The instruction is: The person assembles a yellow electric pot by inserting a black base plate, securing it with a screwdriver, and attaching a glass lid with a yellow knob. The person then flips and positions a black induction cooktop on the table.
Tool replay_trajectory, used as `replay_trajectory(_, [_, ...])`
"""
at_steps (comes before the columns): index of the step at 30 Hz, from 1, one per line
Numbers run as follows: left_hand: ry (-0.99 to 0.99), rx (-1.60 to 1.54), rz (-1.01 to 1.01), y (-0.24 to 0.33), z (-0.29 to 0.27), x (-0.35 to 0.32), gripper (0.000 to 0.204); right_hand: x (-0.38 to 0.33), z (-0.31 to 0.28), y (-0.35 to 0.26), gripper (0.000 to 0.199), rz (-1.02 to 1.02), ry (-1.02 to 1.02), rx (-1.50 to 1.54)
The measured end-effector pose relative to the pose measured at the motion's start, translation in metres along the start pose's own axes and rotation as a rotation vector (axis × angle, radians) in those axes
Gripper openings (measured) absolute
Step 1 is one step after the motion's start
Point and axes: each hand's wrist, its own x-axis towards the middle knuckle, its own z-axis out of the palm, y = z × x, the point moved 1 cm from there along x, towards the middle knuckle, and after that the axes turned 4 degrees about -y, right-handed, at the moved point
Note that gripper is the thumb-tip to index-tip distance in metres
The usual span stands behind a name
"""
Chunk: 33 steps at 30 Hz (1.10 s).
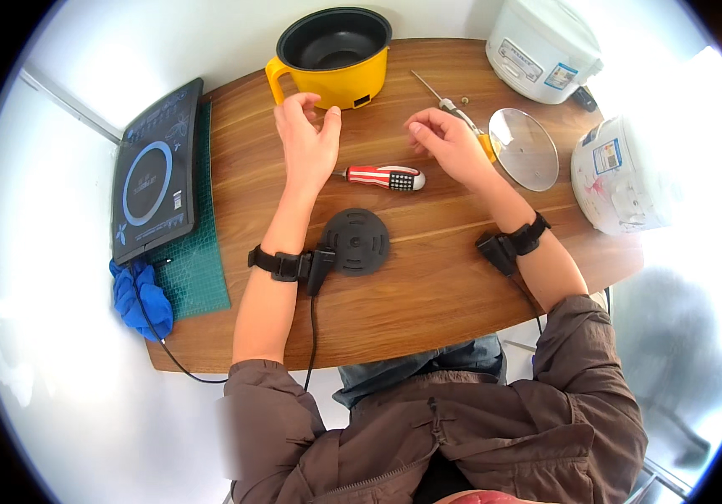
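My left hand [306, 143] is raised in front of the yellow pot [340, 82], fingers curved and thumb apart, with nothing visible in it. The pot has a black inside and a side handle. To the right, my right hand [447, 144] hovers with its fingertips drawn together; whether they hold something small is hidden. Between and below the hands lies a screwdriver [384, 177] with a red, white and dark patterned handle. A second screwdriver [447, 106], long-shafted, lies beyond my right hand, close to a tiny brass-coloured piece [464, 100]. A black slotted disc [357, 242] rests near my left wrist.
A round glass lid [525, 149] lies right of my right hand. Two white cookers [541, 50] stand at the right edge. On the left, a black induction cooktop [157, 172] leans over a green cutting mat [197, 273], near a blue cloth [140, 298]. Cables trail from both wrist straps.
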Motion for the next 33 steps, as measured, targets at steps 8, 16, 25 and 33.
replay_trajectory(8, [-0.253, -0.483, -0.461, -0.026, -0.010, 0.003, 0.019, -0.008, -0.016, -0.003, 0.016, -0.256, 0.275, -0.412])
replay_trajectory(16, [-0.115, -0.738, -0.521, -0.046, -0.032, 0.013, 0.039, -0.001, -0.008, 0.017, 0.014, -0.293, 0.188, -0.350])
replay_trajectory(25, [-0.011, -0.139, -0.041, -0.076, -0.036, 0.033, 0.077, 0.000, -0.005, 0.013, 0.018, -0.280, 0.085, -0.357])
replay_trajectory(33, [-0.070, -0.141, -0.070, -0.050, -0.036, 0.026, 0.064, 0.000, -0.007, 0.015, 0.022, -0.247, 0.065, -0.331])
